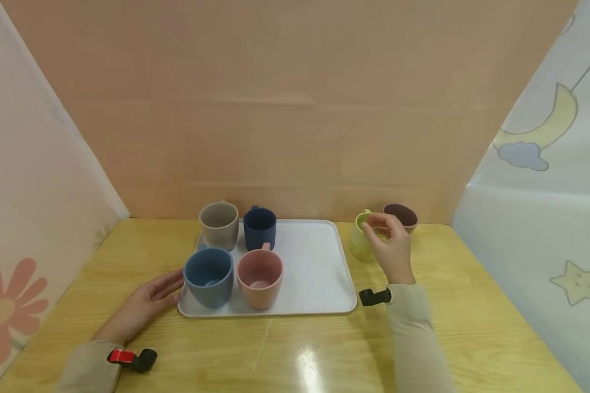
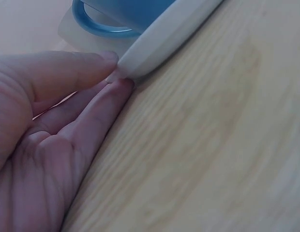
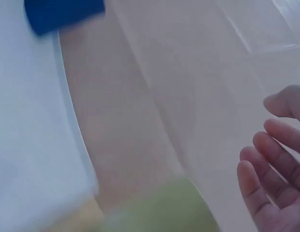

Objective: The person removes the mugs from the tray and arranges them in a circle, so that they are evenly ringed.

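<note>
My left hand (image 1: 145, 303) is at the left edge of a white tray (image 1: 314, 267). In the left wrist view its thumb and fingers pinch the tray rim (image 2: 157, 46) beside a blue mug (image 1: 209, 284). On the tray's left half, a pink mug (image 1: 260, 281), a beige mug (image 1: 219, 226) and a dark blue mug (image 1: 259, 232) stand with the blue one. Right of the tray, my right hand (image 1: 393, 248) hovers over a light green mug (image 1: 361, 243), fingers loosely bent and holding nothing. A purple-brown cup (image 1: 401, 214) stands behind that hand, partly hidden.
Everything stands on a wooden table (image 1: 216, 355). A peach-coloured backdrop (image 1: 285, 109) rises right behind the tray and cups. Patterned side panels (image 1: 531, 229) close off both sides. Each wrist carries a small black camera (image 1: 373, 297).
</note>
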Demonstrator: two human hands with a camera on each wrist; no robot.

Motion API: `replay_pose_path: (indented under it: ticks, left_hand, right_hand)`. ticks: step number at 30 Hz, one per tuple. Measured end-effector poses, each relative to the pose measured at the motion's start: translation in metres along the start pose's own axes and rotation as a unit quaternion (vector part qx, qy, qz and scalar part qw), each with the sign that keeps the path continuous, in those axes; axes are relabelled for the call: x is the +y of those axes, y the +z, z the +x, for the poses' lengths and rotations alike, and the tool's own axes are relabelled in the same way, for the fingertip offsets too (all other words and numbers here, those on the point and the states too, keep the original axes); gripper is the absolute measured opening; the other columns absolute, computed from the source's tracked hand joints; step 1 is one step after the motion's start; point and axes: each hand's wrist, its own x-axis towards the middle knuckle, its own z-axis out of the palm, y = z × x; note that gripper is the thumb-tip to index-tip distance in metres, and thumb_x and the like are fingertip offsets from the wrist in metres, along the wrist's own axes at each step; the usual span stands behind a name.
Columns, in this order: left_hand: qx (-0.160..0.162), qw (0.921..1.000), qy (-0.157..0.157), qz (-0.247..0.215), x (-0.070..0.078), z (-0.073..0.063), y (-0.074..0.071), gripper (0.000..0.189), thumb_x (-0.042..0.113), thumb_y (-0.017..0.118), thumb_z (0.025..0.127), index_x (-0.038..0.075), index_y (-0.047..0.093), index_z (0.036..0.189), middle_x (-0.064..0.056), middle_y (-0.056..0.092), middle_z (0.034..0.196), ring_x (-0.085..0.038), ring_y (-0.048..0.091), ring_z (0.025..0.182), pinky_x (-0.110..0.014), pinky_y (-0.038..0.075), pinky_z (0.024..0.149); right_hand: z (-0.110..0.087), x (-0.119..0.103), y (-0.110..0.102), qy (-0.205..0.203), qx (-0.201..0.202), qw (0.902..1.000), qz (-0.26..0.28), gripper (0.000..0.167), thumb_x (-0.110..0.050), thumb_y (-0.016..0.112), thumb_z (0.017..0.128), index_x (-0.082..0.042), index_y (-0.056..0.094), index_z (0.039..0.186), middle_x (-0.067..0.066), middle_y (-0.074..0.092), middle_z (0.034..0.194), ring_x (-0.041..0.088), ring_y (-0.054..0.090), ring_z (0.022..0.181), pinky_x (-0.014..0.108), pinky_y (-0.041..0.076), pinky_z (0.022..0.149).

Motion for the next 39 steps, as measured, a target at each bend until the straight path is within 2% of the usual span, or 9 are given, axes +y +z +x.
replay_pose_path:
  ticks: [3,6,12,15,20,27,30,35,39]
  left_hand:
    - [0.002,1.0,-0.002,-0.007,-0.002,-0.001,0.001,0.068,0.022,0.062,0.103,-0.002,0.029,0.158,-0.024,0.028,0.161,0.011,0.049,0.125,-0.012,0.044,0.097]
    - [0.004,1.0,-0.003,-0.005,-0.002,-0.002,0.001,0.068,0.022,0.062,0.103,-0.001,0.029,0.158,-0.024,0.028,0.161,0.011,0.049,0.125,-0.012,0.044,0.096]
    - [0.001,0.9999,0.004,0.011,-0.002,0.001,0.001,0.069,0.024,0.061,0.103,0.004,0.027,0.16,-0.021,0.034,0.16,0.008,0.048,0.127,-0.011,0.043,0.097]
    - [0.0,0.9999,0.008,0.011,-0.002,0.003,0.002,0.068,0.024,0.061,0.103,0.005,0.028,0.16,-0.019,0.037,0.159,0.008,0.049,0.128,-0.011,0.043,0.097]
    - [-0.004,0.9999,0.014,0.0,-0.004,0.003,0.002,0.068,0.021,0.061,0.104,0.004,0.027,0.16,-0.019,0.037,0.158,0.008,0.048,0.128,-0.012,0.043,0.098]
    - [-0.004,0.9998,0.009,-0.016,-0.004,0.002,0.001,0.068,0.018,0.06,0.104,0.0,0.025,0.159,-0.023,0.033,0.159,0.009,0.048,0.127,-0.012,0.043,0.098]
    - [-0.005,0.9997,0.009,-0.021,-0.004,0.002,0.001,0.068,0.017,0.06,0.104,-0.001,0.024,0.159,-0.024,0.031,0.159,0.01,0.048,0.127,-0.013,0.044,0.098]
    - [-0.004,0.9996,0.013,-0.023,-0.005,0.002,0.001,0.068,0.015,0.059,0.104,-0.003,0.022,0.159,-0.027,0.029,0.16,0.01,0.048,0.126,-0.013,0.044,0.098]
    - [-0.003,0.9997,0.012,-0.023,-0.006,0.002,0.001,0.068,0.015,0.059,0.104,-0.003,0.022,0.159,-0.027,0.029,0.16,0.01,0.049,0.126,-0.013,0.044,0.097]
  right_hand:
    - [-0.005,-0.004,0.018,0.078,-0.03,0.9893,0.119,0.028,-0.005,0.072,0.094,0.011,0.066,0.116,0.007,0.07,0.106,0.01,0.066,0.096,0.019,0.055,0.083]
    - [-0.012,-0.006,0.036,0.102,-0.061,0.978,0.171,0.028,-0.003,0.071,0.094,0.014,0.064,0.116,0.001,0.07,0.105,0.009,0.067,0.098,0.021,0.055,0.087]
    - [-0.026,-0.006,0.058,0.039,-0.17,0.9671,0.185,0.024,0.008,0.069,0.091,0.012,0.065,0.114,0.019,0.068,0.111,0.014,0.067,0.104,0.027,0.056,0.091]
    - [-0.031,-0.006,0.064,0.011,-0.254,0.9496,0.183,0.032,0.008,0.069,0.091,0.007,0.064,0.122,0.029,0.064,0.119,0.028,0.066,0.11,0.035,0.056,0.093]
    - [-0.037,-0.012,0.075,0.004,-0.347,0.9189,0.187,0.05,0.004,0.074,0.089,0.002,0.056,0.136,0.026,0.058,0.133,0.04,0.058,0.122,0.049,0.051,0.101]
    - [-0.049,-0.022,0.094,0.011,-0.399,0.8963,0.193,0.072,-0.002,0.081,0.085,0.0,0.046,0.147,0.026,0.048,0.146,0.037,0.051,0.133,0.057,0.043,0.108]
    - [-0.054,-0.025,0.098,0.025,-0.417,0.8899,0.184,0.076,-0.007,0.084,0.083,-0.006,0.046,0.149,0.017,0.048,0.15,0.033,0.049,0.135,0.057,0.042,0.109]
    - [-0.059,-0.03,0.103,0.048,-0.429,0.8856,0.172,0.079,-0.012,0.087,0.081,-0.013,0.047,0.149,0.002,0.05,0.149,0.024,0.051,0.132,0.05,0.043,0.11]
    - [-0.064,-0.03,0.109,0.054,-0.419,0.8859,0.193,0.08,-0.009,0.087,0.08,-0.012,0.046,0.149,0.003,0.051,0.147,0.024,0.051,0.132,0.041,0.045,0.108]
